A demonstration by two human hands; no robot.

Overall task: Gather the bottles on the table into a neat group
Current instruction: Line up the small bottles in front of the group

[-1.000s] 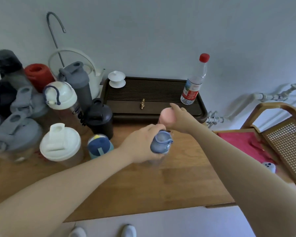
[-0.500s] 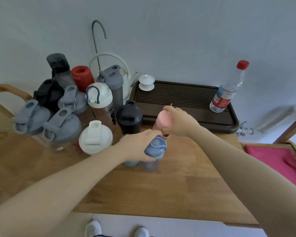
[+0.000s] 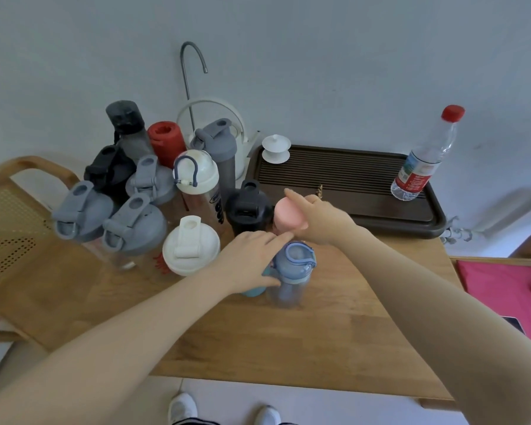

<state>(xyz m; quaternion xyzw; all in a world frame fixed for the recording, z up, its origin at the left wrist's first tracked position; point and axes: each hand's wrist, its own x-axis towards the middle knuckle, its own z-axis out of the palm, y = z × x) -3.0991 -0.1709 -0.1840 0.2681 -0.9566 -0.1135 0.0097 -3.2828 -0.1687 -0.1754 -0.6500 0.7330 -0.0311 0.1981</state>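
Several shaker and sport bottles stand bunched at the table's back left, among them a white-lidded one (image 3: 191, 250), a black one (image 3: 248, 211) and a dome-capped one (image 3: 196, 176). My left hand (image 3: 248, 261) grips a clear bottle with a blue lid (image 3: 292, 271) at the cluster's right edge; a teal bottle (image 3: 254, 291) is mostly hidden under that hand. My right hand (image 3: 316, 221) is wrapped around a pink-capped bottle (image 3: 285, 215) beside the black one. A clear water bottle with a red cap (image 3: 423, 157) stands apart on the dark tray's right end.
The dark slatted tea tray (image 3: 350, 185) with a small white lidded cup (image 3: 276, 148) lies at the back. A white kettle (image 3: 221, 124) and a curved metal spout (image 3: 193, 65) rise behind the bottles. Wicker chairs flank the wooden table (image 3: 288, 332); a pink cushion (image 3: 503, 289) lies right.
Both hands have shifted left with the blue-lidded and pink-capped bottles, bringing them against the cluster; my view has swung left, and the red-capped bottle has stayed on the tray.
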